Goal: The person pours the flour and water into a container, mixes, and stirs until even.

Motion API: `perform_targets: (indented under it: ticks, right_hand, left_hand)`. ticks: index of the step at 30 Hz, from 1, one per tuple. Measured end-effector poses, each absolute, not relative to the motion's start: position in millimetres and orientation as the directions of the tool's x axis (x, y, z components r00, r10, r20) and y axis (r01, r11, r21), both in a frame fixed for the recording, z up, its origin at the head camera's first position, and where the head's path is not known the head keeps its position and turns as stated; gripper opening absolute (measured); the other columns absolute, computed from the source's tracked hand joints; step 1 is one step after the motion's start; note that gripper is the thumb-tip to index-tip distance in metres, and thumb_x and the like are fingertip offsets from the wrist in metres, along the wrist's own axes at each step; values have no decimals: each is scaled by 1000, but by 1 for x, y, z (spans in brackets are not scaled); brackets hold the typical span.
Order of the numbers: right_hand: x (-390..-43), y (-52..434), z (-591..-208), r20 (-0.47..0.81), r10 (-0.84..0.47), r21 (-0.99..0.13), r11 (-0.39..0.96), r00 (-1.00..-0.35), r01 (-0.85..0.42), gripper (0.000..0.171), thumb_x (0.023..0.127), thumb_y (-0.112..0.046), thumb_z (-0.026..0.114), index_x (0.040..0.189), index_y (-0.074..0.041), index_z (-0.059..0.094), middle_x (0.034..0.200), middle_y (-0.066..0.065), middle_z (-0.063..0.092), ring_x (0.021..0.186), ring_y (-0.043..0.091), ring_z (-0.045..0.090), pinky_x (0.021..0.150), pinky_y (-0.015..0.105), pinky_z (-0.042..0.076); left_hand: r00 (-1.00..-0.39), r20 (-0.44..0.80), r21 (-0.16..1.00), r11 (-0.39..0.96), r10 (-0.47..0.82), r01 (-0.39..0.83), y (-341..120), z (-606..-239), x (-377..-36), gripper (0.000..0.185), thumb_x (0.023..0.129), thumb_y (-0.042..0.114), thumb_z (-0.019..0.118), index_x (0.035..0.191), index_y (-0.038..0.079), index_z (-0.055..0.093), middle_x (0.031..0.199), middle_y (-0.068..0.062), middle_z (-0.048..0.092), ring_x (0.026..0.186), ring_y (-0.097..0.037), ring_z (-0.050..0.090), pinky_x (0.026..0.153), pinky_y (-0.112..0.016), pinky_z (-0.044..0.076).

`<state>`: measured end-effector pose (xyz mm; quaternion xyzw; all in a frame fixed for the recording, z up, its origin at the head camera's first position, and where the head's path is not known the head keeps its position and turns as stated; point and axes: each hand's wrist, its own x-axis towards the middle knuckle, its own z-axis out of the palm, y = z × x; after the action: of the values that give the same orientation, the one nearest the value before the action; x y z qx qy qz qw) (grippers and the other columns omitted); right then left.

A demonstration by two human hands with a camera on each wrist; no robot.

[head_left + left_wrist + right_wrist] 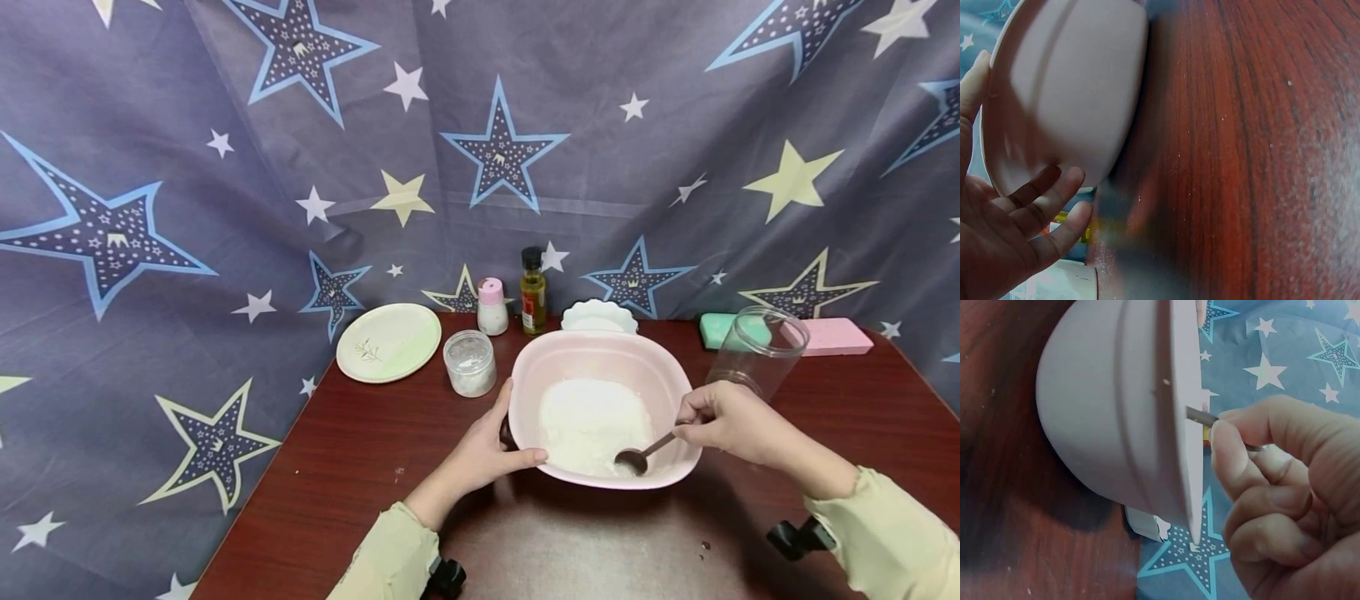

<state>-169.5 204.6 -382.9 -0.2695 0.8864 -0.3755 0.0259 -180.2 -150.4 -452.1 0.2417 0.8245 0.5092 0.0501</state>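
A pale pink basin point(600, 482) with a mound of white powder point(592, 417) inside is at the middle of the table. My left hand point(487, 450) grips its left side, thumb over the rim and fingers against the outer wall, as the left wrist view shows. The basin is tilted toward me. Over its right rim, my right hand point(738, 425) pinches the handle of a dark spoon point(633, 461). The spoon's bowl lies at the near edge of the powder. In the right wrist view the rim hides all but the handle.
Behind the basin stand an oil bottle point(533, 296), a pink-capped shaker point(492, 308) and a scalloped white dish point(600, 314). A plate point(405, 350) and small clear jar point(470, 367) are left. A tall clear jar point(750, 358), green sponge point(716, 329) and pink sponge point(836, 336) are right.
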Motion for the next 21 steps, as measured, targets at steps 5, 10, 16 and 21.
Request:
perform_targets:
  ticks: [5, 10, 16, 21]
  right_hand:
    - [-168, 194, -390, 210, -488, -654, 574, -847, -493, 22, 79, -4, 77, 68, -19, 65, 57, -18, 52, 54, -3, 42, 46, 19, 35]
    - [-168, 179, -398, 300, -444, -617, 585, -844, -527, 26, 77, -2, 78, 67, -22, 64, 58, -19, 51, 56, -3, 43, 49, 20, 37]
    - [-171, 165, -406, 397, -389, -535, 638, -831, -554, 34, 73, 1, 75, 63, -26, 58, 58, -21, 46, 54, -3, 39, 48, 20, 34]
    - [-178, 160, -409, 382, -320, -502, 716, -867, -485, 32, 73, 0, 73, 61, -26, 59, 55, -19, 46, 52, 0, 39, 49, 22, 33]
  left_hand:
    - [-879, 162, 867, 361, 449, 344, -150, -453, -180, 109, 79, 27, 83, 158, 11, 8, 150, -15, 39, 104, -18, 57, 80, -41, 54]
    - [-873, 181, 861, 355, 453, 363, -151, -454, -180, 110, 79, 26, 83, 157, 10, 9, 148, -16, 41, 106, -19, 57, 83, -39, 53]
    - [-864, 202, 862, 335, 460, 380, -151, -455, -181, 110, 79, 26, 84, 157, 9, 8, 148, -16, 42, 110, -21, 57, 87, -30, 49]
    - [-861, 209, 863, 326, 463, 385, -150, -454, -181, 110, 78, 24, 84, 157, 10, 8, 147, -17, 43, 109, -22, 58, 87, -29, 49]
